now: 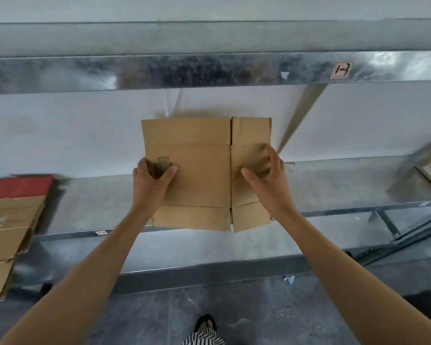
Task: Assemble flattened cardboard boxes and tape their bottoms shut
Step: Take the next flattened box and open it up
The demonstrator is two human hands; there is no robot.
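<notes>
Brown flattened cardboard box (199, 170) is being held up before the grey metal shelf (334, 180), not yet opened: left hand (152, 181) gripping its left edge, right hand (269, 179) pinching the narrow right panel (241, 155). Next, I think, is pushing the sides apart into a tube. Its flaps (187, 131) are lying flat, creased.

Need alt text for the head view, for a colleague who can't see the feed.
A flattened cardboard box is held up over a metal shelf, the left hand gripping its left edge and the right hand its right panel. More flattened boxes lie stacked at the shelf's far left.
</notes>
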